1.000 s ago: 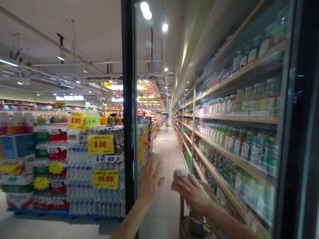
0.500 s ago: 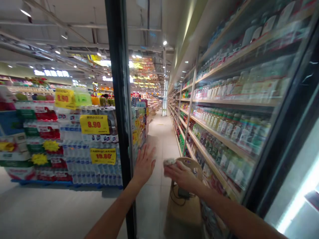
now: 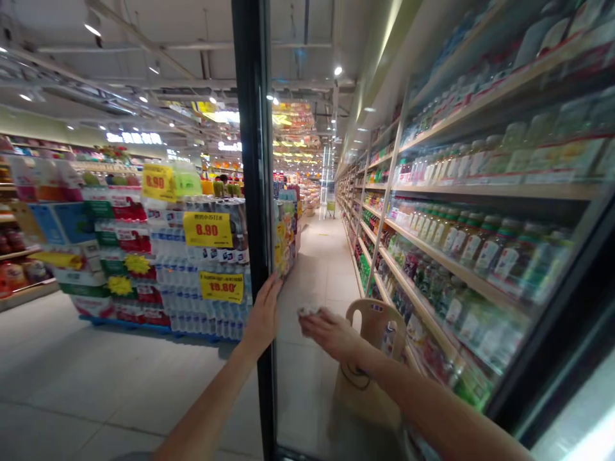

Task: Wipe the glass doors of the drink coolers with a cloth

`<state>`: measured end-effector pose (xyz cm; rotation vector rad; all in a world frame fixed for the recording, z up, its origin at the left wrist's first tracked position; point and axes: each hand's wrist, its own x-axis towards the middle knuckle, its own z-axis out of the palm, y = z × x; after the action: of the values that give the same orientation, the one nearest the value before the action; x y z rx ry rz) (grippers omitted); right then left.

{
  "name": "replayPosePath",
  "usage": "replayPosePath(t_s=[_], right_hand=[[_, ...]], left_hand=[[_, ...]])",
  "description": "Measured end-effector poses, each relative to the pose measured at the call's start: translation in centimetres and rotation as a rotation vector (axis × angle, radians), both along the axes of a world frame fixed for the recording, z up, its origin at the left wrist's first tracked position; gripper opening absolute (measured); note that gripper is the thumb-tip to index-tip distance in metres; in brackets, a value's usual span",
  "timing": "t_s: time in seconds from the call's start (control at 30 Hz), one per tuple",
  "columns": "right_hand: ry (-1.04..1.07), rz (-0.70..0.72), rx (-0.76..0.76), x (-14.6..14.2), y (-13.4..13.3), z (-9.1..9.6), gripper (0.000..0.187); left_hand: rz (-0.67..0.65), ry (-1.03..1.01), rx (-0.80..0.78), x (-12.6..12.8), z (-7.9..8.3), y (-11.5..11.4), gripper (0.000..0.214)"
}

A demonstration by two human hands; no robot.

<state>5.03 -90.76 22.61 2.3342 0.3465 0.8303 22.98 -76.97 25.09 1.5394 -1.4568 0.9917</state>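
Observation:
A glass door with a black frame (image 3: 254,160) stands in front of me. My left hand (image 3: 262,317) is at the frame's upright, its fingers closed against the edge; the thumb is hidden. My right hand (image 3: 331,333) is to the right of it, at the glass pane (image 3: 307,397), fingers together over a crumpled, pale cloth (image 3: 305,312). Only the front end of the cloth shows beyond the fingertips, and it is blurred.
Through or in the glass appear shelves of bottles (image 3: 500,250) and a tan chair-like thing (image 3: 369,410) with a dark cable. Left of the door stand stacked bottled-water packs (image 3: 206,320) with yellow price signs (image 3: 207,228). A black frame (image 3: 542,339) slants at right.
My left hand has gone from spread flat by the glass to closed at the frame's edge. The right hand with the cloth has moved left. The view has turned slightly left.

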Motion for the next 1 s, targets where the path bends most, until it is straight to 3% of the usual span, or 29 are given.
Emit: replayPosePath(t_s=[0.07, 0.13, 0.27, 0.33, 0.4, 0.5, 0.57, 0.63, 0.7, 0.77, 0.83, 0.9, 1.0], right_hand=[[0.079, 0.061, -0.027, 0.4, 0.9, -2.8, 0.029], [0.091, 0.075, -0.028, 1.2, 1.3, -2.8, 0.028], [-0.001, 0.011, 0.054, 3.8, 1.6, 2.5, 0.038], [-0.063, -0.047, 0.114, 4.8, 2.0, 3.8, 0.043], [-0.049, -0.039, 0.11, 5.0, 2.6, 2.6, 0.04], [0.085, 0.089, 0.002, 4.7, 3.6, -1.4, 0.031], [0.128, 0.137, -0.036, 4.7, 3.9, -2.7, 0.028], [0.118, 0.125, -0.026, 5.2, 3.7, -1.5, 0.029], [0.065, 0.081, 0.01, 5.4, 3.0, 1.5, 0.032], [-0.053, 0.011, 0.057, 4.8, 2.2, 4.2, 0.038], [-0.173, -0.071, 0.089, 3.0, 1.6, 5.1, 0.043], [-0.169, -0.094, 0.054, 0.3, 1.2, 3.8, 0.042], [0.005, -0.021, -0.097, -3.8, 0.5, 1.1, 0.037]], left_hand=[[-0.003, -0.018, 0.012, -0.1, -0.2, 0.5, 0.055], [-0.017, -0.051, 0.017, -0.3, -0.4, 0.9, 0.056], [-0.041, -0.08, 0.003, -0.4, -0.4, 1.5, 0.059], [-0.057, -0.06, -0.013, -0.4, -0.2, 1.8, 0.059], [-0.079, -0.038, -0.011, -0.4, 0.0, 2.2, 0.059], [-0.093, -0.029, 0.041, -0.4, 0.2, 2.6, 0.059], [-0.094, -0.047, 0.073, -0.3, 0.2, 2.8, 0.06], [-0.104, -0.064, 0.069, -0.2, 0.1, 2.9, 0.06], [-0.116, -0.073, 0.051, -0.2, 0.1, 2.8, 0.061], [-0.113, -0.068, 0.039, -0.2, 0.1, 2.7, 0.063], [-0.096, -0.066, 0.033, -0.5, -0.1, 2.4, 0.065], [-0.074, -0.088, 0.036, -1.1, -0.4, 2.0, 0.067], [-0.008, -0.12, 0.082, -2.2, -1.0, 1.1, 0.067]])
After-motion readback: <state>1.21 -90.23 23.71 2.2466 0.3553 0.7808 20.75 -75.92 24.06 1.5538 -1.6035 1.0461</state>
